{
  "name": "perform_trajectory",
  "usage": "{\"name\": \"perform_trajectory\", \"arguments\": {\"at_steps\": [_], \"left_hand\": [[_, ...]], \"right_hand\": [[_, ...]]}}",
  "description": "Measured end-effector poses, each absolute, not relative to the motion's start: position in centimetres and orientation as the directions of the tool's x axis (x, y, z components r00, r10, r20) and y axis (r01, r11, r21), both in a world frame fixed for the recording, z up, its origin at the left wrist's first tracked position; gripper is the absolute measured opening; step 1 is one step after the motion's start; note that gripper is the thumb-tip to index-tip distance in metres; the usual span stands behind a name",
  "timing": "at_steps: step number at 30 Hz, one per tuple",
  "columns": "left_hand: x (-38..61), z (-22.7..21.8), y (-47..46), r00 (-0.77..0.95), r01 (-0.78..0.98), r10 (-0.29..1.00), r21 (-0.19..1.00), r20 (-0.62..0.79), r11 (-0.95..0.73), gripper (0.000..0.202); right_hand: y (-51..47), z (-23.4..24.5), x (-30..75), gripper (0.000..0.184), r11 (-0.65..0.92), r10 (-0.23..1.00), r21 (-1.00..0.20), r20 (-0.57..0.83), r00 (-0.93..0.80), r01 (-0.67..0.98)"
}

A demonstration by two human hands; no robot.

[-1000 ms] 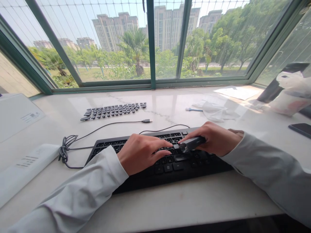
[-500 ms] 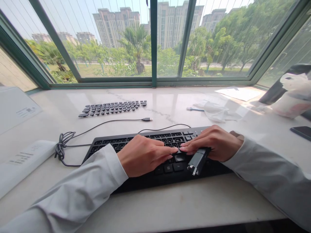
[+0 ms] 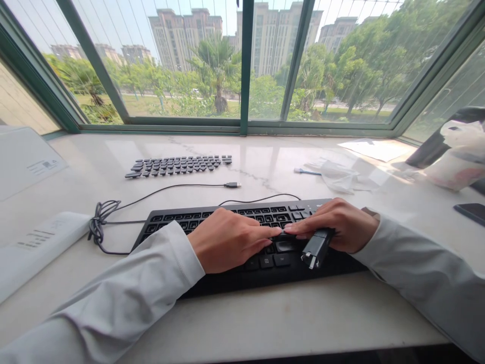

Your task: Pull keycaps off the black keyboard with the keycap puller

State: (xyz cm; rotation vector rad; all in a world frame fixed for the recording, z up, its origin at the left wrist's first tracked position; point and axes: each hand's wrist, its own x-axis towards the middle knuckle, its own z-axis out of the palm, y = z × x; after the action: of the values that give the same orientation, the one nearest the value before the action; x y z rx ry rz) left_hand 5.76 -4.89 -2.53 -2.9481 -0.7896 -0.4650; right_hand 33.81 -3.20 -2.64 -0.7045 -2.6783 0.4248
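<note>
A black keyboard [image 3: 265,279] lies in front of me, many of its key positions bare and showing square sockets. My left hand [image 3: 229,240] rests over its middle, fingers closed together and the index fingertip on a dark keycap [image 3: 285,236]. From the other side, the fingertips of my right hand [image 3: 343,222] meet that same keycap. Tucked in my right hand is a black keycap puller [image 3: 317,247], its metal prongs pointing down towards me. The fingertips hide most of the keycap. Behind the keyboard, loose black keycaps [image 3: 180,166] lie in rows.
A coiled cable [image 3: 101,215] with a USB plug [image 3: 232,185] lies behind and left. White boxes [image 3: 41,247] stand at the left. A small brush [image 3: 306,172], a crumpled plastic bag [image 3: 339,174] and a phone [image 3: 472,212] are on the right. Windows [image 3: 244,71] bound the back.
The view has shifted slightly. Both hands stay at the same spot on the keyboard, with the fingertips now closer together over the keycap. The puller remains in my right hand.
</note>
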Motion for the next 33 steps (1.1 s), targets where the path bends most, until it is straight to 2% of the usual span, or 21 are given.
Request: {"name": "perform_trajectory", "arguments": {"at_steps": [16,27,33], "left_hand": [[5.9,-2.5,-4.9,0.822,0.516,0.499,0.010,0.273,-0.857,0.032],[5.8,-2.4,-4.9,0.827,0.515,0.493,-0.014,0.271,-0.857,0.032],[5.9,-2.4,-4.9,0.826,0.518,0.498,-0.008,0.266,-0.855,0.032]], "right_hand": [[-2.9,-2.5,33.7,0.022,0.836,0.494,-0.402,0.259,-0.830,0.372],[-3.0,-1.9,34.0,0.023,0.837,0.513,-0.335,0.212,-0.832,0.431],[-3.2,-1.7,34.2,0.025,0.857,0.486,-0.296,0.188,-0.854,0.422]]}}
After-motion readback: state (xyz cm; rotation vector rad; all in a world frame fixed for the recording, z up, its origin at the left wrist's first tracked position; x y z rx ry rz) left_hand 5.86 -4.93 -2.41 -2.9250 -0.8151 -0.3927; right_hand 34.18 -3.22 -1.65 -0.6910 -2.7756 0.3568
